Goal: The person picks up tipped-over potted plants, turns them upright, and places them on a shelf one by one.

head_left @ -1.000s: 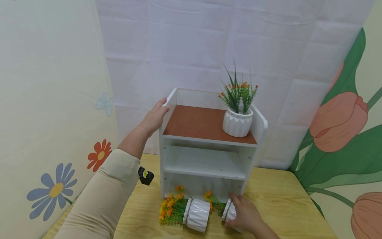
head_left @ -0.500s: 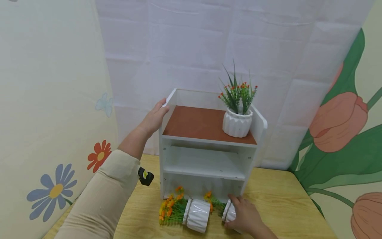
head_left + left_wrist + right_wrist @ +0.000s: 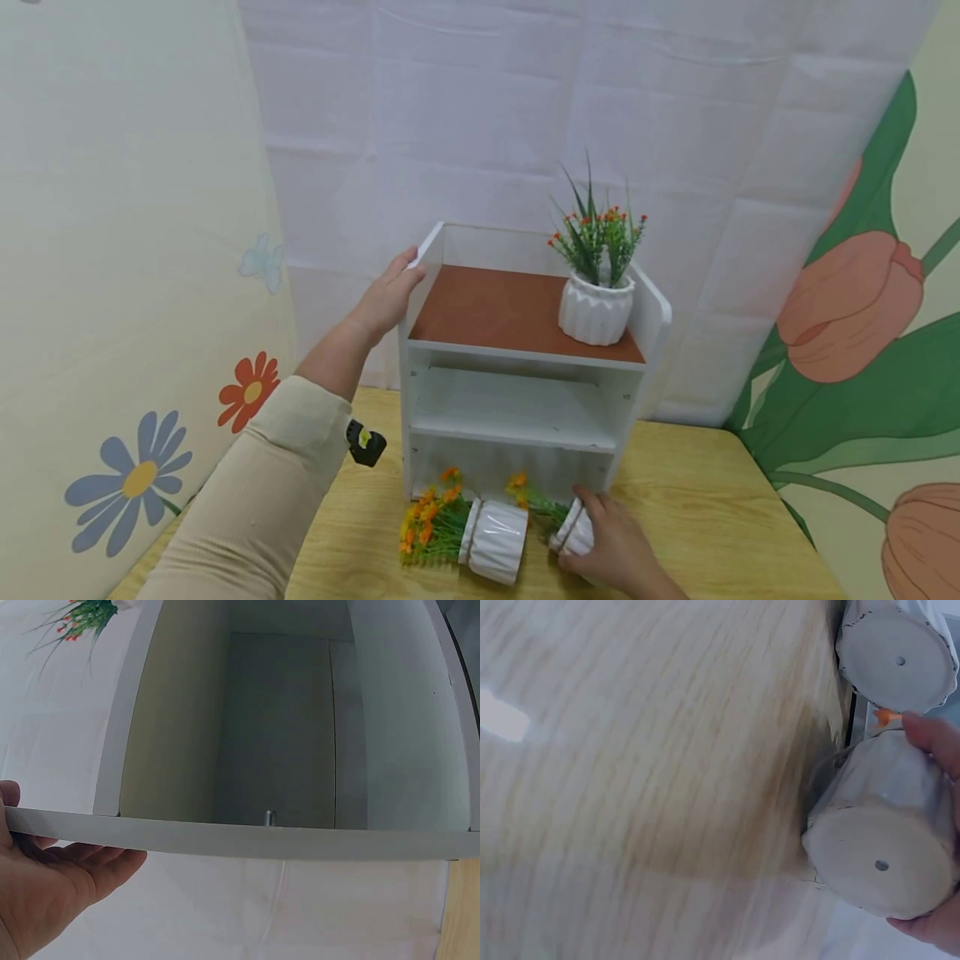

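Observation:
My left hand (image 3: 387, 298) holds the upper left side panel of a small white shelf unit (image 3: 517, 408) with a brown top. In the left wrist view, the thumb of that hand (image 3: 52, 889) lies on one side of the panel and the fingers on the other. Low at the front right, my right hand (image 3: 618, 542) grips a white ribbed flowerpot (image 3: 576, 533) lying on its side, orange flowers pointing left. The right wrist view shows this pot's base (image 3: 877, 862) with a hole, between thumb and fingers. Beside it lies a second white flowerpot (image 3: 498, 537) with orange flowers.
An upright white pot (image 3: 596, 312) with red-flowered greenery stands at the right of the brown top. The unit sits on a wood-grain table (image 3: 697, 500), before a white cloth backdrop (image 3: 480, 117). Flower-printed panels flank both sides.
The pot in my right hand has turned slightly and shifted a little to the left, its flowers moving with it. My left hand and the shelf unit stay put.

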`<state>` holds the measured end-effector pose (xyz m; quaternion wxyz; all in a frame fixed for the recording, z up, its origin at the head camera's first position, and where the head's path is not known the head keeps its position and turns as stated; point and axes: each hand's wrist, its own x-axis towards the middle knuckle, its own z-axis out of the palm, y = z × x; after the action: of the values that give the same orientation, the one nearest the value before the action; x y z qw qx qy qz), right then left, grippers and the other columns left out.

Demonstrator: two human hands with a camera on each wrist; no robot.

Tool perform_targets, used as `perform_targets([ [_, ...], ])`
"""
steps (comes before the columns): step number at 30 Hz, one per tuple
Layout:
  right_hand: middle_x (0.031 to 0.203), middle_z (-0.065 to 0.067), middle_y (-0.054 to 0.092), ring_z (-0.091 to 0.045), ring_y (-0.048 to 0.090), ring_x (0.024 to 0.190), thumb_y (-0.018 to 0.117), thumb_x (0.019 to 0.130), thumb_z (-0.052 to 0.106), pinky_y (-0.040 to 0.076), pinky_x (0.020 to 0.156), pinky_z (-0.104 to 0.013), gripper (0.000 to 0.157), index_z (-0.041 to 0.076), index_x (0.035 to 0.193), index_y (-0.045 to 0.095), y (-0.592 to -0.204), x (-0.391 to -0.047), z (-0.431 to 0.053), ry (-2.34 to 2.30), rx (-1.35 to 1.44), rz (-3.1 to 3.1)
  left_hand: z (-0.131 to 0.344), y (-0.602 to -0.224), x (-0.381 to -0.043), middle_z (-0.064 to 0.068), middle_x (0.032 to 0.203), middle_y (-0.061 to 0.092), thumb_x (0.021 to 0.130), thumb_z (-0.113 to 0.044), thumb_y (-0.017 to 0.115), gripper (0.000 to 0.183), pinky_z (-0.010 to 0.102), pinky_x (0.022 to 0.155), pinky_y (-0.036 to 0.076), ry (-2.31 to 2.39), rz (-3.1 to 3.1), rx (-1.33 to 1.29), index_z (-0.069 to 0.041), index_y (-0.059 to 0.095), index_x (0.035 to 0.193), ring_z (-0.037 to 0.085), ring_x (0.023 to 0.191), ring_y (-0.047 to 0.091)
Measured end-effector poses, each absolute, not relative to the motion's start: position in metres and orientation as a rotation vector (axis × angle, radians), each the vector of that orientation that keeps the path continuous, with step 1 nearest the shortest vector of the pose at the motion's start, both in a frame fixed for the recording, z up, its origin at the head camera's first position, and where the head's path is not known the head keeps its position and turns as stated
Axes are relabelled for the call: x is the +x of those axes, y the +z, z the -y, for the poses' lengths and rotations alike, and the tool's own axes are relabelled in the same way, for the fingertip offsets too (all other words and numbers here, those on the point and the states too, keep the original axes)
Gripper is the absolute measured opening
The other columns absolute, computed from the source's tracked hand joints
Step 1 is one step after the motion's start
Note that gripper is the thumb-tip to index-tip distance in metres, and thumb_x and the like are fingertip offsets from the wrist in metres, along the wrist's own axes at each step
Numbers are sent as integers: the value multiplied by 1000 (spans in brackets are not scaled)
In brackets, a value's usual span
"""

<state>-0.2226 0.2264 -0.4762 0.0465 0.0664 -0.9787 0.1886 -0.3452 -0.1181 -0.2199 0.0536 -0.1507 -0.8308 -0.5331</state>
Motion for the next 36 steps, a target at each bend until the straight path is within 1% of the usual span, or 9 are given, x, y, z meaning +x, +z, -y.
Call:
perform_targets([
  [4,127,-17,61,-33,58,112,88,57,46,50,87,-50,96,9,137,52,-481,-221,-225,642,174,2937,118,-221,-346,16,163,19,104,-36,28,62,63,115,22,-1621,2527,-458,-17,6,159,38,146,23],
  [10,121,-15,64,-28,60,107,90,55,44,52,83,-42,95,7,134,54,-489,-218,-224,695,196,2788,118,-222,-345,16,162,20,104,-36,28,61,62,114,24,-1629,2526,-460,-19,6,159,38,145,26],
  [13,120,-15,64,-29,60,107,90,54,44,52,84,-43,95,6,134,54,-491,-217,-223,742,203,2737,117,-222,-344,15,162,20,104,-36,28,61,62,114,24,-1630,2529,-454,-20,6,159,38,145,26],
  [18,122,-14,63,-29,59,110,89,55,45,52,86,-43,97,6,136,52,-495,-216,-224,819,176,2710,117,-221,-343,15,162,20,104,-38,27,62,63,114,24,-1625,2540,-445,-21,5,159,38,144,27],
  [22,124,-15,63,-29,59,110,90,56,45,52,85,-43,99,4,137,52,-498,-216,-226,853,166,2670,117,-220,-343,14,163,19,104,-40,27,62,64,114,23,-1618,2544,-443,-22,5,159,38,146,24],
  [25,126,-17,62,-31,60,111,91,56,44,52,86,-45,100,2,138,51,-503,-217,-229,870,170,2628,117,-220,-342,13,163,18,104,-41,27,63,64,114,22,-1619,2543,-441,-21,5,159,38,147,23],
  [31,130,-19,59,-34,59,115,92,57,42,51,88,-47,102,3,140,48,-509,-214,-235,942,133,2603,116,-220,-342,13,163,18,104,-41,27,63,64,114,22,-1624,2540,-446,-21,5,159,38,147,23],
  [36,131,-20,59,-34,58,115,93,57,40,50,89,-46,103,5,142,45,-507,-209,-237,989,94,2590,117,-220,-344,14,162,20,104,-41,27,63,64,113,24,-1618,2539,-439,-21,6,159,39,145,25],
])
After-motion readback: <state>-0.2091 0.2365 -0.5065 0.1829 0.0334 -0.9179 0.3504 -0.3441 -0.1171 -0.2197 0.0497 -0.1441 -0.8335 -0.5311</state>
